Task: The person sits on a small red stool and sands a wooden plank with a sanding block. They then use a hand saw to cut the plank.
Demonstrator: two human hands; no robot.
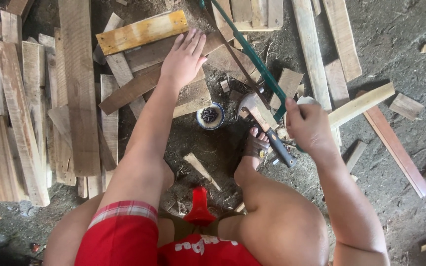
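1. Down on the dirt floor, a person sits among scattered wooden planks, knees apart, seen from above.
2. At about 11 o'clock from the middle of the view, the left hand lies flat with fingers spread, palm pressed onto a brown plank that runs slantwise across the pile.
3. Just beyond its fingertips, toward 11 o'clock, lies a yellow-painted board, close to the fingers; whether they touch it is not clear.
4. At about 3 o'clock from the middle, the right hand is curled shut around the pale handle end of a green-framed saw, whose frame stretches away toward 12 o'clock.
5. A hammer lies on the ground just at 9 o'clock of the right hand, its black grip pointing toward 5 o'clock, its head beside the toes of a sandalled foot.
6. Between the two hands, at 5 o'clock of the left hand, stands a small round tin of nails.
7. The two hands are well apart, the saw frame passing between them.
8. A red plastic stool edge shows between the legs at 6 o'clock.
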